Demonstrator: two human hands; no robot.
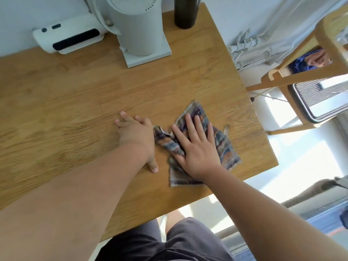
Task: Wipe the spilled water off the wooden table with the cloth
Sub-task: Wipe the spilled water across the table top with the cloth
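You are pressing the cloth (226, 147) with your flat right hand (197, 146), wiping near right on the wooden table (75, 91). Your left hand (137, 134) is lying open, and no water is showing.

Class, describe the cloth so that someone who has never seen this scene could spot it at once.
Start at the wooden table and go to its near right corner, where the right hand presses flat. Under that hand lies the cloth, crumpled. It alone is soft and striped in many colours, unlike the plain grey appliance and dark bottle at the far edge.
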